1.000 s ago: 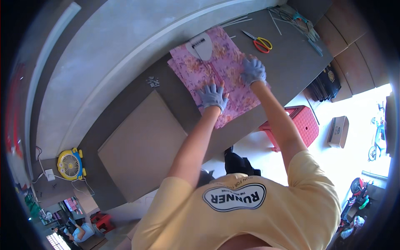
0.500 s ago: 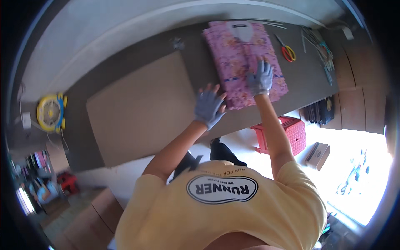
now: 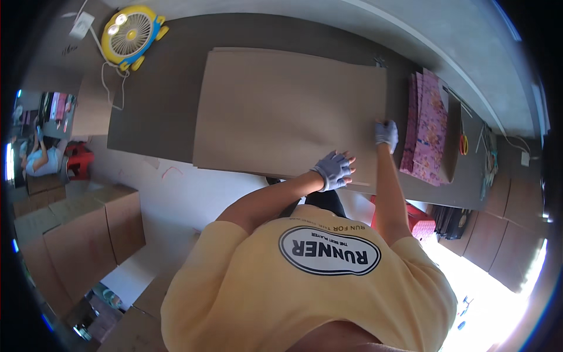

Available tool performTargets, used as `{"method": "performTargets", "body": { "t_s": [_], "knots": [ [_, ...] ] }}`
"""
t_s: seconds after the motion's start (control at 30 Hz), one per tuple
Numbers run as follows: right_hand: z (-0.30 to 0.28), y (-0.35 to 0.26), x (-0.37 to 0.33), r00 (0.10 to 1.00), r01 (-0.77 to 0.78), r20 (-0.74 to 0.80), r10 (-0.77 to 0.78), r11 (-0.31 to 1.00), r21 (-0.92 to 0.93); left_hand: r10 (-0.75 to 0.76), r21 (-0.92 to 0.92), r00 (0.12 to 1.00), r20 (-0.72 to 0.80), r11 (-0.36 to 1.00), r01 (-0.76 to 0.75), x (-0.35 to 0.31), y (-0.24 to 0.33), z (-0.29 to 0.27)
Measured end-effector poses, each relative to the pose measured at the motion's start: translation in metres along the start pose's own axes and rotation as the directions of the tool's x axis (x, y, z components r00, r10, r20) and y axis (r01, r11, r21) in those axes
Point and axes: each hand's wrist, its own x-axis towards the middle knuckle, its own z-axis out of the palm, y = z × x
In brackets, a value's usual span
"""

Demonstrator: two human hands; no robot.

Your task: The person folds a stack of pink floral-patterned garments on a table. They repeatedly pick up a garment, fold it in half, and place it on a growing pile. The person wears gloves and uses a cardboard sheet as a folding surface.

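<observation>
A large brown cardboard sheet (image 3: 281, 105) lies flat on the grey table, with the edge of another sheet peeking out beneath it. My left hand (image 3: 334, 170), in a grey fingerless glove, rests at its near edge with fingers spread and nothing held. At the sheet's right edge is my right hand (image 3: 387, 135), gloved alike. Its fingers are curled closed, and what they grip, if anything, is hidden. Just right of that hand lies a stack of folded pink floral garments (image 3: 431, 129), with a brown strip along its far side.
A yellow and blue fan (image 3: 130, 36) with a white cable stands at the table's far left. Scissors with red and yellow handles (image 3: 464, 144) lie beyond the garments. Cardboard boxes (image 3: 76, 246) and a co-worker (image 3: 44, 158) are at left; a red stool (image 3: 421, 222) is below the table.
The view has swung left. My right hand has come off the garments to the cardboard's right edge and closed. My left hand is now over the cardboard's near edge, still spread.
</observation>
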Motion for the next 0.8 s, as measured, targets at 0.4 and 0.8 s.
{"method": "performTargets", "body": {
  "t_s": [0.4,0.8],
  "knots": [
    [-0.046,0.050,0.077,0.959,0.071,0.232,-0.162,0.931,0.358,-0.396,0.163,0.235,-0.888,0.208,0.964,-0.198,-0.203,-0.117],
    [-0.015,-0.065,-0.029,0.849,0.229,0.064,-0.525,0.474,0.850,-0.461,-0.022,0.667,-0.586,0.831,0.555,-0.021,-0.083,-0.173]
  ]
}}
